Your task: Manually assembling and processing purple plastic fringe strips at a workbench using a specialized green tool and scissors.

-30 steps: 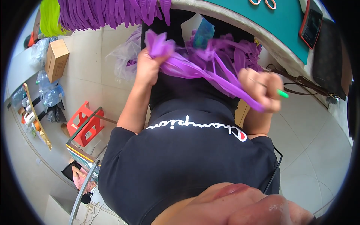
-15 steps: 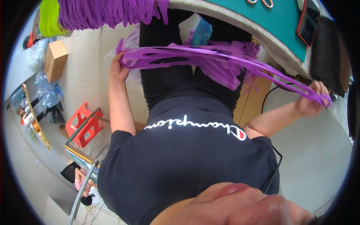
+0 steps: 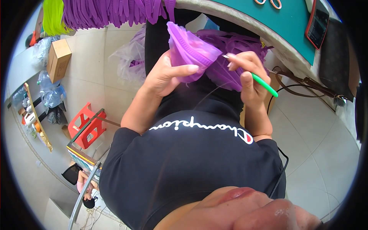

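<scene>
My left hand point(image 3: 163, 74) grips a soft purple rubbery piece point(image 3: 193, 53), thin and translucent in the middle with a ribbed band along it. Its thumb lies across the lower edge. In my right hand point(image 3: 255, 74) is a slim tool with a green handle point(image 3: 265, 85); its pale tip seems to be close to the right corner of the purple piece, though I cannot tell if they touch. Under both hands, a heap of purple rubbery pieces point(image 3: 245, 44) lies on my lap.
Purple straps point(image 3: 111, 13) and lime green ones point(image 3: 55, 19) hang at the upper left. The green-topped table point(image 3: 283, 34) holds scissors point(image 3: 275, 4) and a phone point(image 3: 317, 25). A cardboard box point(image 3: 59, 61), a red stool point(image 3: 87, 124) and a seated person point(image 3: 84, 184) are leftward.
My hands have come from wide apart to close together. The long stretched purple strips are no longer held between them; a smaller purple piece and the green-handled tool are in my hands.
</scene>
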Motion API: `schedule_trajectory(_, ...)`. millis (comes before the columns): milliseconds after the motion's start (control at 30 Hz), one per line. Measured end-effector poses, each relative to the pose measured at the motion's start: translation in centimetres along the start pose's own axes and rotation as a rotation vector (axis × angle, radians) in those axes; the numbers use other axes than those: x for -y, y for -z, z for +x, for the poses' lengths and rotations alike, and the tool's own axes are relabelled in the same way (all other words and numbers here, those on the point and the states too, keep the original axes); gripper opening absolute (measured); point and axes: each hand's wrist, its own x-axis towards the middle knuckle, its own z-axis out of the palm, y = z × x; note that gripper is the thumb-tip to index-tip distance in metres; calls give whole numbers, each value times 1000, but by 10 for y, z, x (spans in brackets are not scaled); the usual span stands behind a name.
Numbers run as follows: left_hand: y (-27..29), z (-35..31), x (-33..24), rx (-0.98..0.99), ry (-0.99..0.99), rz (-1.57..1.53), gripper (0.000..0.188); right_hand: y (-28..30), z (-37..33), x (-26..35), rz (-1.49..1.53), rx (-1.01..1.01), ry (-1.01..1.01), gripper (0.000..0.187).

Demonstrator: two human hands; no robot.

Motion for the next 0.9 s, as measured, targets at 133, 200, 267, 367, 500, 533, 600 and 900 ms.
schedule_trajectory(133,-19,7,5,-147,-59,93,37,-29,-4,-2,293,-98,-185,25)
schedule_trajectory(200,-20,7,4,-159,-91,146,36,-34,-2,-5,390,-182,-224,20)
schedule_trajectory(267,-22,7,3,-172,-116,135,35,-32,-2,-9,354,-160,-214,20)
schedule_trajectory(367,-20,7,2,-181,-144,136,33,-32,-1,-11,366,-127,-227,20)
schedule_trajectory(500,-20,7,2,-198,-135,157,34,-35,-1,-11,381,-151,-225,20)
schedule_trajectory(533,-19,7,2,-198,-134,157,34,-35,-1,-11,383,-163,-222,20)
schedule_trajectory(600,-18,9,2,-180,-141,167,34,-35,-2,-13,386,-163,-225,21)
schedule_trajectory(900,-20,8,4,-185,-181,245,37,-27,2,-15,-146,-122,-36,7)
